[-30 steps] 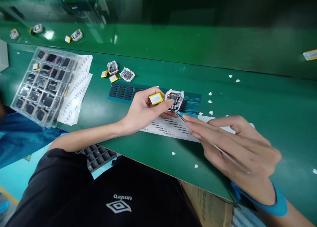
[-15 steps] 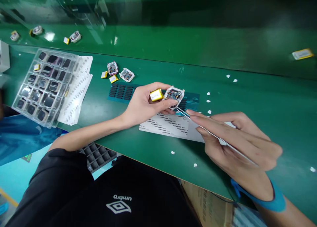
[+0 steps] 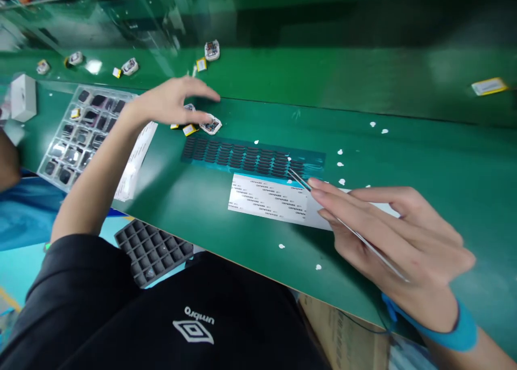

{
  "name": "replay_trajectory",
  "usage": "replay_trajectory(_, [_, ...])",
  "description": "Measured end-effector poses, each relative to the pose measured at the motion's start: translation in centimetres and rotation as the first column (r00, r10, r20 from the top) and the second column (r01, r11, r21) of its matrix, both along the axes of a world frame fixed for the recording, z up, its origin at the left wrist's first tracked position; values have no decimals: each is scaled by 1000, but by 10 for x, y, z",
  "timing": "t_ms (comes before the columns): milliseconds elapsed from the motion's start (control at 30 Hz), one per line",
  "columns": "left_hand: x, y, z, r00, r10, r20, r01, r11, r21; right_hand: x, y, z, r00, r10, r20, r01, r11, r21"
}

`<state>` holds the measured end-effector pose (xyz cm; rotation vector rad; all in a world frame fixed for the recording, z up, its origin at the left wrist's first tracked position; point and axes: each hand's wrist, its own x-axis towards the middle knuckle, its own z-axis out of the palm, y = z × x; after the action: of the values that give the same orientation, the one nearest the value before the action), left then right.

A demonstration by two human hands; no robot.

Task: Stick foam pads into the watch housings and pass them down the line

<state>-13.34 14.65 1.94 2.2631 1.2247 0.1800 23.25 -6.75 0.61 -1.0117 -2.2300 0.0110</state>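
Note:
My left hand (image 3: 175, 100) reaches to the back of the bench with thumb and index finger spread apart. Its thumb tip is over or touching a white watch case (image 3: 211, 125) with an open circuit board. A second case and yellow-edged batteries (image 3: 189, 130) lie partly hidden under the palm. In my right hand (image 3: 388, 230) is a pair of metal tweezers (image 3: 301, 180), tips pointing left above a blue sheet (image 3: 313, 160) with rows of small black strips. White printed paper (image 3: 266, 197) lies just in front of that sheet.
On the back ledge sit a watch case (image 3: 212, 50) with its battery (image 3: 201, 64), several similar units, and a lone battery (image 3: 489, 86) far right. A clear tray (image 3: 60, 182) of watch parts stands left. Small white stickers (image 3: 340, 152) dot the bench. Below the edge is a black compartment tray (image 3: 153, 251).
My left hand has let go of the watch case and battery, which now rest on the back ledge, and has moved left to another case. My right hand stays nearly in place.

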Motion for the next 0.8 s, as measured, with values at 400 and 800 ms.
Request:
replay_trajectory(400, [43,-32,-18,888,201,414,-270,956,114,-6,3,-4,997,-58,-48,64,991,115])
replay_trajectory(800, [170,-143,1,613,285,737,152,873,-464,-5,11,-4,967,-204,-150,221,969,108])
